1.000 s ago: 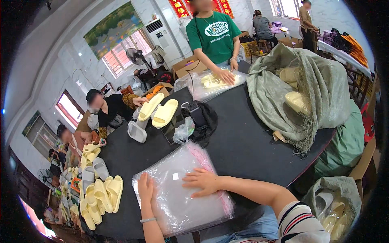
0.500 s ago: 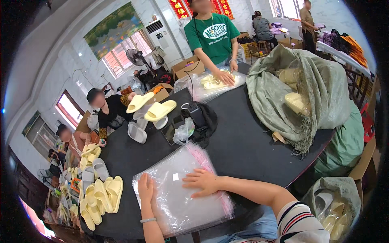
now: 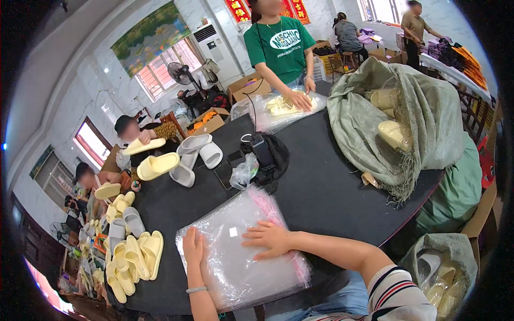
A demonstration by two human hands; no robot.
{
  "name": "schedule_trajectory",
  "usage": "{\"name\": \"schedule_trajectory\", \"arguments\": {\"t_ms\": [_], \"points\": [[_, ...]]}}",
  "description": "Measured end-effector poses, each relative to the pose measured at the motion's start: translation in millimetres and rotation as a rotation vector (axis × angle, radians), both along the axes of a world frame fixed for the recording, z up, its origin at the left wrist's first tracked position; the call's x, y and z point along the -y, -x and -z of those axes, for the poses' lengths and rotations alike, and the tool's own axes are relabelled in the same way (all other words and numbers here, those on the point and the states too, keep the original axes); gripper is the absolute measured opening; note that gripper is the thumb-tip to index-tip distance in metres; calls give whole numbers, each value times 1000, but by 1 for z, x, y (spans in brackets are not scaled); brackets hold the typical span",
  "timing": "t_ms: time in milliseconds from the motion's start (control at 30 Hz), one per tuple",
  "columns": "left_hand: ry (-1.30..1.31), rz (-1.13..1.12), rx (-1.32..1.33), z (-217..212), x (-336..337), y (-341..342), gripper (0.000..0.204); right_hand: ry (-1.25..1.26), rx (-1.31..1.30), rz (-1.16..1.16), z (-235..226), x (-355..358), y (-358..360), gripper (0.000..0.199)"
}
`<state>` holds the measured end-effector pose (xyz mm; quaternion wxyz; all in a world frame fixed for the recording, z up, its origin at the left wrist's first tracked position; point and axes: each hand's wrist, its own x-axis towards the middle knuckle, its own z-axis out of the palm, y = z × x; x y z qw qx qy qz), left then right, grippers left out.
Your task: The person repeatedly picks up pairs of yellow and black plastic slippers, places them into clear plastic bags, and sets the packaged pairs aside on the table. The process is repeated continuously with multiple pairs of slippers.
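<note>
A stack of clear plastic bags [image 3: 235, 278] with a pink strip along one side lies at the near edge of the black table. Flat on its left margin rests my left hand [image 3: 193, 247], fingers extended and pointing away from me. My right hand [image 3: 266, 239] presses on the bags near the pink strip, its fingers spread. Between the hands a small white label [image 3: 233, 231] shows. Neither hand grips anything. To the left of the stack lie several pale yellow slippers [image 3: 152, 254] and a few grey slippers [image 3: 133, 221].
Beyond the bags sit a crumpled clear bag [image 3: 244, 172], a black device [image 3: 261, 150] and grey slippers [image 3: 211, 155]. A co-worker at the left holds yellow slippers [image 3: 158, 166]; another across the table handles bagged slippers [image 3: 289, 104]. A large greenish woven sack [image 3: 350, 139] stands right.
The co-worker at the left has swung the yellow slippers leftward and down, uncovering more of the grey ones. My hands and the bag stack stay in place.
</note>
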<state>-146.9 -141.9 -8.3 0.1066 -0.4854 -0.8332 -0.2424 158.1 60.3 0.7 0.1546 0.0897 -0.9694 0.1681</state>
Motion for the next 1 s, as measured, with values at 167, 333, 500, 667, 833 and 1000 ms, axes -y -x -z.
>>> {"name": "schedule_trajectory", "arguments": {"t_ms": [167,333,500,667,833,1000], "points": [[-10,20,7,1,-4,1,47,-30,27,20,-5,-2,-2,64],[-10,3,-23,6,3,6,44,-9,38,-11,-4,0,-1,67],[-2,11,-14,3,-1,0,44,-68,91,-44,-3,-5,-2,72],[5,9,-26,4,1,3,44,-60,148,-64,-10,-4,-5,76],[-3,1,41,0,-2,0,45,-47,142,-54,-12,-5,-5,75],[-2,0,23,2,1,2,44,-9,122,-68,-4,-4,-3,75]]}}
